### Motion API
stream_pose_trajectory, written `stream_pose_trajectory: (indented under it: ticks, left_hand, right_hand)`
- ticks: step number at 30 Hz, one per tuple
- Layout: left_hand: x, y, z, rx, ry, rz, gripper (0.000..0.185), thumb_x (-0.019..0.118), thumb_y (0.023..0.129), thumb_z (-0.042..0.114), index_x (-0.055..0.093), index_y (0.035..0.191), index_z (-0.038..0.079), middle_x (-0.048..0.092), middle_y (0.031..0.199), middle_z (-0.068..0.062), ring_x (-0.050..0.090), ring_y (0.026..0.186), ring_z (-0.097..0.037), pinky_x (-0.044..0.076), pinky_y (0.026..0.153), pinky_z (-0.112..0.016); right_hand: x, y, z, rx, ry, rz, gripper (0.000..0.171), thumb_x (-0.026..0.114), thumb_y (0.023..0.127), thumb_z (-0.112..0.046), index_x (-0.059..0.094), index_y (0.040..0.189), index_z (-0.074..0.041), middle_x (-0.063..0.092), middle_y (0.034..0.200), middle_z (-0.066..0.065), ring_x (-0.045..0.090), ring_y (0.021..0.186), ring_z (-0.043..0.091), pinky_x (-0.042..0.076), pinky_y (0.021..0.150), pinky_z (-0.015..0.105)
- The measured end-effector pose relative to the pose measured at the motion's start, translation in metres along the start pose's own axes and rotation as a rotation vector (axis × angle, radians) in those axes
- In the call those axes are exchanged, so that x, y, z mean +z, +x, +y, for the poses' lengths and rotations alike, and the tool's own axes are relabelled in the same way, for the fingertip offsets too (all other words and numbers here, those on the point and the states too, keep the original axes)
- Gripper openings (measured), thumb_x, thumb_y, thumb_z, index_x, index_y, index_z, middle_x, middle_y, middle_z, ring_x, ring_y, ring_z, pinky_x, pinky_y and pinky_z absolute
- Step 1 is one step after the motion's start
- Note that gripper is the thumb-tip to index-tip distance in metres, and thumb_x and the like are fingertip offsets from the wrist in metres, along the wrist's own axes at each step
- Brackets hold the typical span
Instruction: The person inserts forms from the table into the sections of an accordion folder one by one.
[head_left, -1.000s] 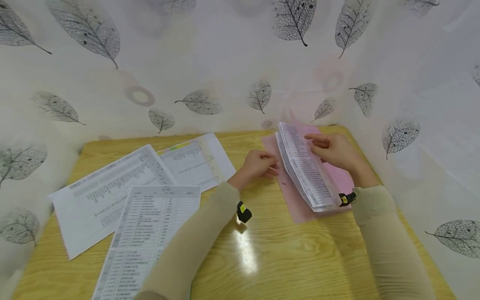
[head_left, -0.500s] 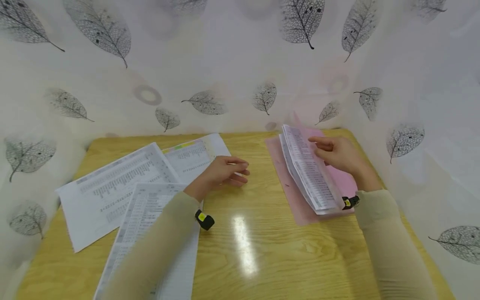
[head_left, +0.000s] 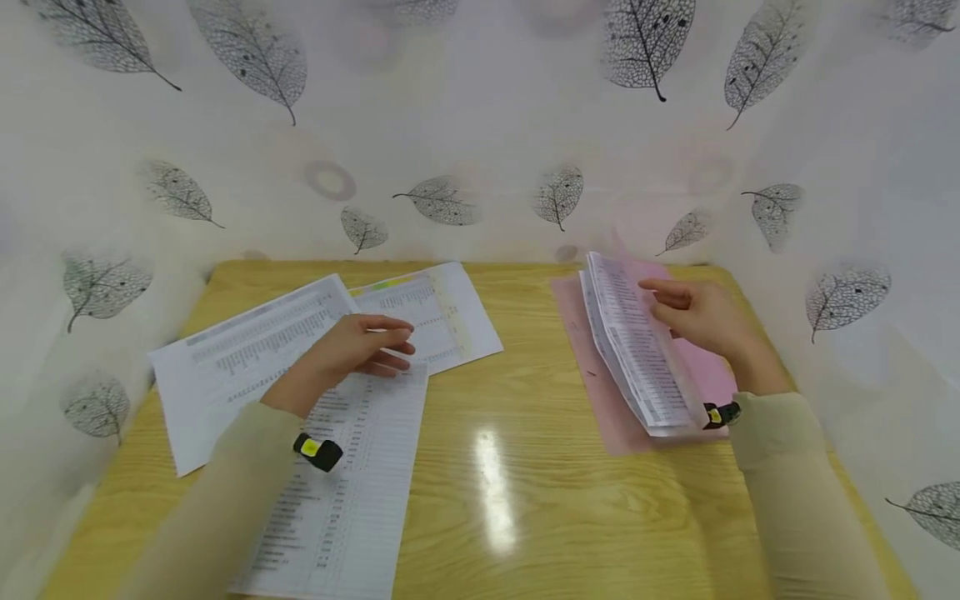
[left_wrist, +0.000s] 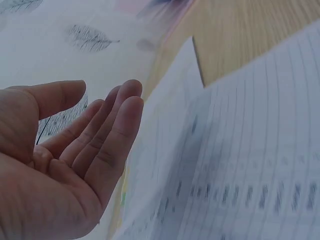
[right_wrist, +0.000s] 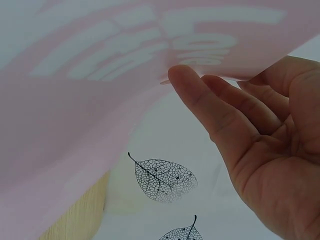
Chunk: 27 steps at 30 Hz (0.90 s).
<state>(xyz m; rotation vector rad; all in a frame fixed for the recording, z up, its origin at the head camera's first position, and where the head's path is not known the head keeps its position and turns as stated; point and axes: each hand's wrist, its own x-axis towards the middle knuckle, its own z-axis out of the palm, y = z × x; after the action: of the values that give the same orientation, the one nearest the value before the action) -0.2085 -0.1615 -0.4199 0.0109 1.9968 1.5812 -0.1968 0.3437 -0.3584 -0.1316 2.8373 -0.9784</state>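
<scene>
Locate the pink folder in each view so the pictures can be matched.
Head: pink folder lies at the table's right, under the lifted printed sheets.
Left wrist: not in it.
Right wrist: its translucent cover fills the upper left.
Shared landmark: the leaf-patterned curtain.

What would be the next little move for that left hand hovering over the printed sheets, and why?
Probably lowering the left hand onto the top printed sheet and pinching its near corner. The hand is open, fingers straight, just above the loose sheets, holding nothing. Meanwhile the right hand props open the pink folder with its stack of pages, so the folder seems ready to take another sheet.
</scene>
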Motion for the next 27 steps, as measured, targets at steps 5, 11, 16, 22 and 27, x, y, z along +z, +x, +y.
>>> stream_pose_trajectory:
  ticks: [5,11,16,22,27]
  left_hand:
    - [-0.024,-0.028,-0.017,-0.011,0.062,0.045,0.063,0.066,0.105,0.038,0.05,0.153,0.0,0.074,0.128,-0.016,0.079,0.101,-0.018,0.065,0.087,-0.034]
    - [-0.058,-0.062,-0.042,-0.02,0.1,0.108,0.069,0.066,0.105,0.042,0.046,0.156,0.0,0.075,0.125,-0.011,0.078,0.1,-0.015,0.065,0.086,-0.031]
    - [-0.085,-0.088,-0.062,-0.058,0.106,0.143,0.072,0.064,0.106,0.042,0.041,0.157,-0.003,0.076,0.118,0.0,0.078,0.097,-0.011,0.065,0.085,-0.03]
    - [-0.107,-0.109,-0.087,-0.148,0.097,0.196,0.073,0.062,0.107,0.041,0.039,0.156,-0.007,0.076,0.106,0.011,0.078,0.093,-0.01,0.065,0.083,-0.03]
    - [-0.112,-0.112,-0.097,-0.178,0.111,0.242,0.073,0.065,0.106,0.042,0.042,0.153,-0.009,0.077,0.102,0.011,0.078,0.088,-0.011,0.066,0.079,-0.031]
  right_hand:
    - [0.002,0.001,-0.001,0.0,-0.009,0.0,0.046,0.064,0.103,-0.021,0.062,0.148,-0.01,0.068,0.136,0.025,0.066,0.086,-0.008,0.06,0.067,0.022]
    - [0.002,0.002,-0.004,-0.002,0.004,-0.008,0.047,0.064,0.104,-0.022,0.061,0.149,-0.01,0.067,0.137,0.025,0.063,0.088,-0.013,0.061,0.068,0.021]
    - [0.002,0.001,-0.005,-0.006,0.005,-0.008,0.047,0.063,0.104,-0.021,0.061,0.148,-0.009,0.066,0.137,0.026,0.061,0.088,-0.016,0.061,0.068,0.021]
    - [0.0,0.0,-0.002,-0.014,-0.018,-0.009,0.047,0.062,0.103,-0.023,0.061,0.148,-0.01,0.067,0.137,0.026,0.063,0.087,-0.013,0.061,0.068,0.022]
    - [-0.001,-0.001,-0.001,-0.012,-0.018,-0.009,0.048,0.063,0.104,-0.026,0.061,0.149,-0.01,0.065,0.139,0.025,0.058,0.091,-0.02,0.062,0.068,0.022]
